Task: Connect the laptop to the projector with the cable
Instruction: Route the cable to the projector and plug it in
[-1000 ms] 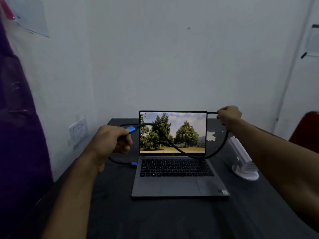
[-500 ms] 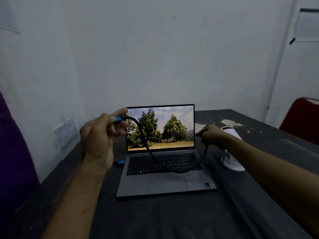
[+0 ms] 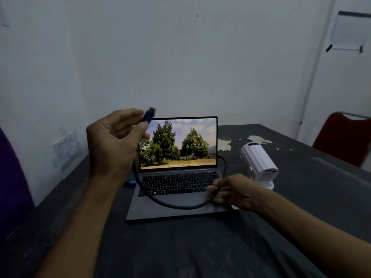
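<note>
An open grey laptop (image 3: pixel 176 199) sits mid-table, its screen showing trees. A black braided cable (image 3: pixel 172 205) sags in a loop over the keyboard. My left hand (image 3: pixel 115 141) is raised left of the screen and pinches the cable's blue plug (image 3: pixel 149 115), which points up. My right hand (image 3: pixel 234 192) grips the cable low over the laptop's right front corner. Beyond that hand the cable curves up behind the screen's right edge. A white cylindrical projector (image 3: pixel 259 164) stands on its base just right of the laptop, its rear ports facing me. A second blue plug (image 3: pixel 131 182) lies at the laptop's left side.
The dark table (image 3: pixel 180 247) has worn white patches at the back. A white wall stands close behind, with a switch plate (image 3: pixel 67 149) on the left. A red chair (image 3: pixel 345 137) is at the far right, and purple fabric (image 3: pixel 12 187) hangs at the left edge.
My left hand lifted the blue plug higher, above the screen's top corner. My right hand dropped from beside the screen down to the laptop's right front, lowering the cable loop onto the keyboard.
</note>
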The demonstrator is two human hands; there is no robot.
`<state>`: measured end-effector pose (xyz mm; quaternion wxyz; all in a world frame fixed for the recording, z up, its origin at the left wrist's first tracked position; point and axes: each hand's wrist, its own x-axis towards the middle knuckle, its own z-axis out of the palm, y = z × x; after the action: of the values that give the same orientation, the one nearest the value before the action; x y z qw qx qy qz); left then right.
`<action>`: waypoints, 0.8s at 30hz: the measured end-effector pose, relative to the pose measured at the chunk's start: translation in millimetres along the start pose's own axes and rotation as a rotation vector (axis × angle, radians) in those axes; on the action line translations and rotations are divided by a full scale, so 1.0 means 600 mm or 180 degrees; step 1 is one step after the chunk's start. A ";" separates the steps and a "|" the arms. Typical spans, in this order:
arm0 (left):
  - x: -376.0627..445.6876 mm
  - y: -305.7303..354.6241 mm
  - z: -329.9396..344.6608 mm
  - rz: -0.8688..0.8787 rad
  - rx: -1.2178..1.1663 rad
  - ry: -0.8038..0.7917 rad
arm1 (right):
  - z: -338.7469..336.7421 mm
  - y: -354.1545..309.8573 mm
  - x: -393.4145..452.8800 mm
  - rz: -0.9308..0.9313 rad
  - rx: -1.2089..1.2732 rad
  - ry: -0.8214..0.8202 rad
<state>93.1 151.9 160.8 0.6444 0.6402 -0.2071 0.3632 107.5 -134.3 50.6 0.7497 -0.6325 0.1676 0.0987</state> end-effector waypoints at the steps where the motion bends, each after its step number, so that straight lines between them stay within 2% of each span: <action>1: -0.001 0.000 -0.001 -0.0018 0.0085 -0.0044 | -0.001 -0.004 -0.010 -0.0015 -0.0058 -0.0059; 4: 0.001 -0.007 -0.006 -0.0138 0.0219 -0.0125 | -0.015 -0.028 -0.043 -0.0325 -0.0161 -0.0006; 7: 0.004 -0.019 -0.005 -0.0430 0.0270 -0.0246 | -0.056 -0.074 -0.048 -0.0725 0.0281 0.0324; 12: -0.024 -0.038 0.027 -0.1590 -0.0321 -0.0942 | -0.162 -0.164 -0.041 -0.1413 0.0885 0.0829; 15: -0.076 -0.043 0.079 -0.2239 -0.0925 -0.1164 | -0.223 -0.179 -0.026 -0.1398 0.0592 0.1298; 18: -0.152 -0.041 0.146 -0.2609 -0.1241 -0.1400 | -0.277 -0.177 -0.005 -0.1203 0.0380 0.1653; 24: -0.291 -0.044 0.219 -0.3292 -0.1460 -0.1534 | -0.362 -0.145 0.028 -0.0990 -0.0201 0.1710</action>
<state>24.9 -9.8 27.4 0.7936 0.5668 -0.0824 -0.2053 126.7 -364.2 92.9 0.6647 -0.6770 0.2579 -0.1827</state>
